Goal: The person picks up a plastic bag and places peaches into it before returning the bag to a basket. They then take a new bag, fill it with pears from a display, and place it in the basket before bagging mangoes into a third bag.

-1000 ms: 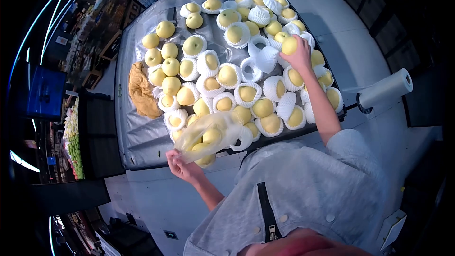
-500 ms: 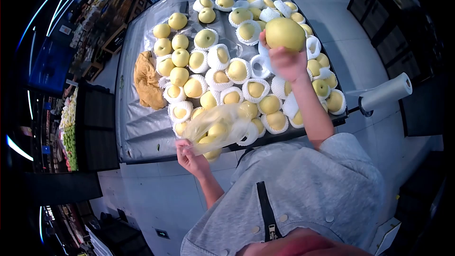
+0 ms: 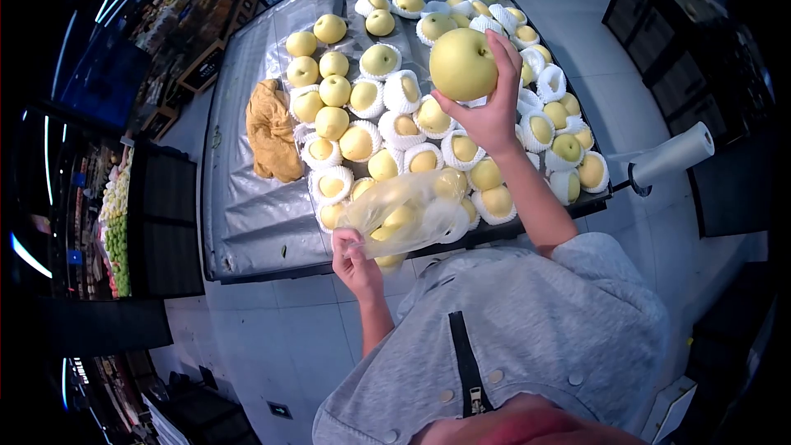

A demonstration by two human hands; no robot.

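My right hand (image 3: 493, 107) grips a large yellow pear (image 3: 461, 66), raised over the display, with thumb below and fingers along its right side; its stem hollow faces right. My left hand (image 3: 356, 264) pinches the edge of a clear plastic bag (image 3: 412, 210) at the front of the display. Several yellow pears (image 3: 400, 216) show in or through the bag's thin film. Beneath both hands spread many pears, some bare, like this one (image 3: 332, 124), others in white foam nets (image 3: 403, 91).
A crumpled mustard-brown cloth (image 3: 275, 132) lies on the grey sheet covering the display table (image 3: 239, 214). At the table's right front corner, a roll of plastic bags (image 3: 671, 155) sticks out. Green and pale fruit (image 3: 117, 239) is stacked on a far-left stand.
The pear in my right hand has moved left and slightly down, and has turned so its stem end shows. My left hand and the bag have shifted slightly right in view.
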